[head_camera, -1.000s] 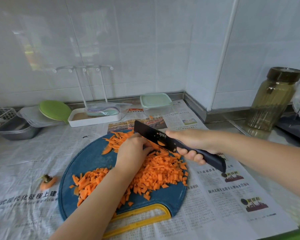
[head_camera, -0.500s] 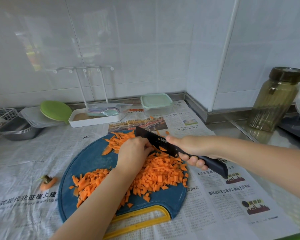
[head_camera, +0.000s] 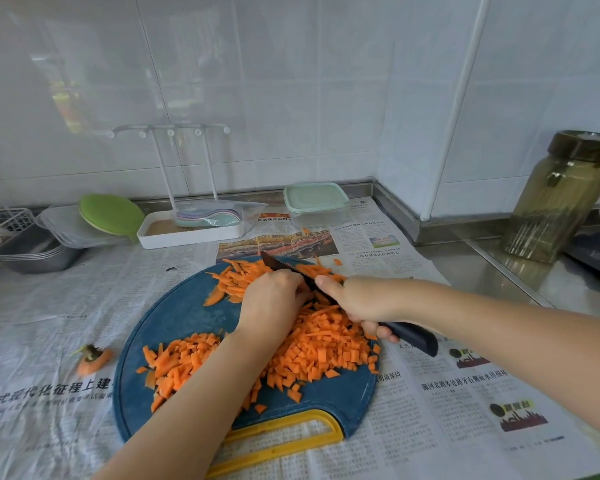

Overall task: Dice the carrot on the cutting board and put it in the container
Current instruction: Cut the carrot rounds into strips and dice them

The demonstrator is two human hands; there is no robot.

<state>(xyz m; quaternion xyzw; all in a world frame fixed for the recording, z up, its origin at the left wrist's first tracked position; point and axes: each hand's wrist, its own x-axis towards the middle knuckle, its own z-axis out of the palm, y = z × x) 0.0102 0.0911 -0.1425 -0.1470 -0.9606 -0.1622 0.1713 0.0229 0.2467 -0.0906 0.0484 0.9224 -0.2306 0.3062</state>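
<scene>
Right now my right hand (head_camera: pixel 364 299) grips the knife (head_camera: pixel 284 266), its blade touching my left hand (head_camera: pixel 274 299), whose curled fingers pin the carrot strips (head_camera: pixel 236 278) to the cutting board (head_camera: pixel 174 323). A slip could nick those knuckles. The diced carrot (head_camera: pixel 326 348) lies just nearer me than both hands. Beyond them, the lidded container (head_camera: pixel 316 200) looks empty.

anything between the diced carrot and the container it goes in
Only newspaper and a stray carrot bit lie between the cutting board and the container, but its mint lid is on, covering the opening.
</scene>
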